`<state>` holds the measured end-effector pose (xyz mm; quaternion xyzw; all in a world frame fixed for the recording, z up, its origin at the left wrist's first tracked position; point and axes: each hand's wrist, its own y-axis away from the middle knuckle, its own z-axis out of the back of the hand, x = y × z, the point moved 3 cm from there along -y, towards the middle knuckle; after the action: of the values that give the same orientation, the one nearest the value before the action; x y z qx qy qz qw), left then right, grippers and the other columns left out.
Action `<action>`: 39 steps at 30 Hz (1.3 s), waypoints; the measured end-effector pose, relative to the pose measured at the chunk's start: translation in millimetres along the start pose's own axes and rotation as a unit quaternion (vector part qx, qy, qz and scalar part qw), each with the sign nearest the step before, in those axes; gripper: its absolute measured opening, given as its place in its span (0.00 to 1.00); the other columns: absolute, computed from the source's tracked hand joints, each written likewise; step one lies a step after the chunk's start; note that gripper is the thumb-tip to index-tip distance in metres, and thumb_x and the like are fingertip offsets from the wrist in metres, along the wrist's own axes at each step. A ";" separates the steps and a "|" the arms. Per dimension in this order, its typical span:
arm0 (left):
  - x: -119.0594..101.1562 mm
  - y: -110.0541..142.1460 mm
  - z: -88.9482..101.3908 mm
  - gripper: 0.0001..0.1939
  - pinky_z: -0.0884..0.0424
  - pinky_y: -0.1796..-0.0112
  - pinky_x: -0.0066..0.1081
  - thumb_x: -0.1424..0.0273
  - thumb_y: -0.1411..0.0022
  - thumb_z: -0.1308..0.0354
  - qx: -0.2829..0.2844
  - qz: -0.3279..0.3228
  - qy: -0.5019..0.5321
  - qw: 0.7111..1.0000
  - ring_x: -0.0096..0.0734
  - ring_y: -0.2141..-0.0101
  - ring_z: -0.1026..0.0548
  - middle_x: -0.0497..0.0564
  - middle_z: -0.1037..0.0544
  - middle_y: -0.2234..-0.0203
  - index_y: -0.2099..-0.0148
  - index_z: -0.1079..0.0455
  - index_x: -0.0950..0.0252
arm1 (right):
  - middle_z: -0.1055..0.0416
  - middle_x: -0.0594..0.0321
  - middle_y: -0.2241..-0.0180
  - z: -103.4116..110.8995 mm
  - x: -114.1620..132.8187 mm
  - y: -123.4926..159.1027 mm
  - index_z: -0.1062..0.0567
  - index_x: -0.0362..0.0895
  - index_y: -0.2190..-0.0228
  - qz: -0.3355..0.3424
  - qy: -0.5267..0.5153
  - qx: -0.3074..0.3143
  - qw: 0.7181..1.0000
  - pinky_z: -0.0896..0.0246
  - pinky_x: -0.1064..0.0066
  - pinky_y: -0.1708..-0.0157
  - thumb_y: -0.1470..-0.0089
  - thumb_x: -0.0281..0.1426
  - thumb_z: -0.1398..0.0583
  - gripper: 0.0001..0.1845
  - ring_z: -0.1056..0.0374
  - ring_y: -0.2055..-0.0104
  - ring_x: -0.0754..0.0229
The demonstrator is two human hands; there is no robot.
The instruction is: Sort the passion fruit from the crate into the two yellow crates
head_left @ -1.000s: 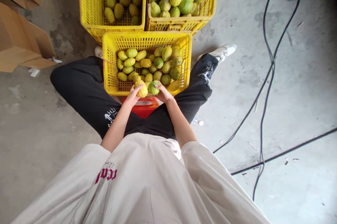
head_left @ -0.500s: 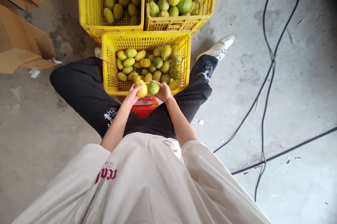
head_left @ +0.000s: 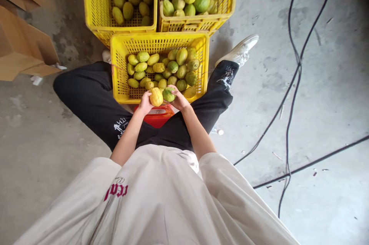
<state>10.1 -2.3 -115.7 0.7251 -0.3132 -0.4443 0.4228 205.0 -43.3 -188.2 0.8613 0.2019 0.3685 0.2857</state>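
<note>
My left hand [head_left: 146,103] is closed round a yellow melon [head_left: 156,97] with faint ribs. Close beside it, my right hand [head_left: 180,100] grips a green melon [head_left: 168,94], its thumb over the top and the other fingers partly hidden. Both melons are held above the near rim of a yellow plastic crate [head_left: 131,99] between my legs. Inside that crate lie several more yellow and green oval melons [head_left: 158,68], mostly towards the middle and right.
Behind the near crate stand two more yellow crates, a left one [head_left: 121,29] and a fuller right one [head_left: 198,24], both with melons. Something red [head_left: 160,119] sits under the near crate's front. Cardboard boxes [head_left: 25,45] are at left; a black cable [head_left: 300,64] crosses the floor at right.
The yellow melon has turned in my left hand. My right hand has moved its thumb and fingers up over the green melon, which has turned too and shifted slightly up.
</note>
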 end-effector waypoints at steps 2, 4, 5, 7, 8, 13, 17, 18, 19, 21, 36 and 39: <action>2.7 -4.7 1.8 0.09 0.08 0.36 0.48 0.70 0.21 0.34 -0.006 0.001 -0.005 1.000 0.52 0.38 0.08 0.55 0.10 0.56 0.42 0.19 0.59 | 0.14 0.67 0.48 -1.9 1.4 1.4 0.22 0.59 0.49 -0.005 -0.002 -0.009 1.000 0.09 0.51 0.37 0.47 0.37 0.23 0.26 0.14 0.42 0.47; 6.0 -9.1 2.4 0.10 0.08 0.34 0.47 0.67 0.24 0.30 -0.006 -0.005 -0.007 1.000 0.52 0.35 0.09 0.55 0.09 0.51 0.43 0.19 0.58 | 0.13 0.66 0.48 -4.5 2.9 2.5 0.23 0.59 0.49 -0.011 -0.007 -0.018 1.000 0.10 0.48 0.33 0.46 0.37 0.23 0.25 0.14 0.39 0.45; 7.7 -10.9 2.1 0.11 0.09 0.34 0.47 0.65 0.24 0.28 -0.003 -0.007 -0.006 1.000 0.52 0.34 0.10 0.56 0.09 0.49 0.43 0.19 0.58 | 0.12 0.64 0.48 -5.8 3.6 2.8 0.23 0.59 0.49 -0.016 -0.014 -0.020 1.000 0.11 0.46 0.32 0.45 0.39 0.24 0.24 0.14 0.37 0.43; 10.3 -13.5 1.1 0.11 0.08 0.34 0.46 0.61 0.22 0.26 0.007 -0.006 0.001 1.000 0.54 0.32 0.11 0.58 0.09 0.46 0.43 0.17 0.58 | 0.10 0.59 0.46 -8.4 4.8 3.1 0.23 0.57 0.50 -0.027 -0.038 -0.013 0.999 0.11 0.40 0.32 0.45 0.42 0.29 0.22 0.15 0.33 0.37; 11.0 -14.2 0.5 0.11 0.08 0.34 0.46 0.60 0.20 0.26 0.014 -0.004 0.006 1.000 0.55 0.32 0.10 0.60 0.09 0.46 0.43 0.17 0.58 | 0.09 0.56 0.44 -9.7 5.3 3.1 0.24 0.57 0.50 -0.033 -0.052 -0.004 0.998 0.11 0.37 0.32 0.46 0.43 0.31 0.22 0.16 0.32 0.34; 8.3 -13.3 2.4 0.14 0.05 0.35 0.50 0.64 0.19 0.25 0.005 -0.017 0.009 1.000 0.50 0.38 0.08 0.59 0.09 0.45 0.36 0.17 0.58 | 0.08 0.55 0.39 -12.8 6.6 3.3 0.24 0.56 0.49 -0.047 -0.056 0.036 0.997 0.13 0.30 0.30 0.54 0.39 0.34 0.27 0.16 0.29 0.31; 4.6 -9.1 5.3 0.20 0.05 0.36 0.49 0.64 0.26 0.18 -0.025 -0.028 -0.005 0.999 0.52 0.36 0.09 0.56 0.10 0.43 0.38 0.19 0.56 | 0.08 0.57 0.44 -11.2 4.6 2.6 0.22 0.56 0.51 -0.040 -0.019 0.005 0.999 0.10 0.37 0.30 0.50 0.37 0.30 0.23 0.15 0.29 0.35; 3.5 -7.6 5.3 0.20 0.05 0.36 0.48 0.65 0.27 0.18 -0.028 -0.033 -0.007 0.999 0.54 0.35 0.10 0.56 0.10 0.45 0.40 0.19 0.56 | 0.08 0.56 0.45 -11.0 3.1 2.1 0.21 0.56 0.52 -0.043 -0.012 -0.003 0.999 0.09 0.38 0.31 0.49 0.37 0.28 0.22 0.15 0.28 0.36; 2.5 -6.1 4.9 0.18 0.06 0.35 0.48 0.66 0.27 0.18 -0.030 -0.038 -0.009 0.999 0.55 0.34 0.10 0.56 0.10 0.46 0.42 0.18 0.56 | 0.08 0.56 0.45 -10.9 1.4 1.4 0.21 0.56 0.53 -0.046 -0.007 -0.008 0.999 0.09 0.39 0.31 0.48 0.37 0.27 0.20 0.15 0.27 0.36; 0.8 -2.9 3.5 0.13 0.07 0.35 0.47 0.70 0.26 0.21 -0.032 -0.048 -0.013 0.998 0.55 0.33 0.11 0.56 0.10 0.49 0.45 0.18 0.57 | 0.08 0.55 0.47 -11.0 -1.8 -0.5 0.21 0.56 0.56 -0.044 0.001 -0.014 0.999 0.07 0.40 0.32 0.45 0.40 0.25 0.17 0.16 0.27 0.36; -3.2 10.1 -8.7 0.21 0.08 0.42 0.36 0.75 0.15 0.47 -0.014 -0.016 0.019 1.000 0.46 0.33 0.10 0.54 0.09 0.53 0.33 0.16 0.59 | 0.09 0.57 0.47 -10.7 1.5 -6.0 0.23 0.57 0.55 -0.029 -0.058 -0.042 0.997 0.06 0.39 0.37 0.32 0.53 0.26 0.19 0.16 0.27 0.34; -3.3 9.0 -7.1 0.17 0.10 0.46 0.32 0.74 0.15 0.45 -0.024 -0.016 0.022 0.999 0.43 0.34 0.10 0.53 0.09 0.51 0.36 0.17 0.58 | 0.08 0.58 0.47 -8.8 0.9 -5.4 0.24 0.57 0.54 -0.024 -0.061 -0.039 0.997 0.07 0.36 0.36 0.36 0.48 0.26 0.17 0.14 0.30 0.34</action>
<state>14.4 -1.2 -104.7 0.7290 -0.2816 -0.4422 0.4401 198.3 -35.6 -186.2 0.8653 0.1898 0.3158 0.3398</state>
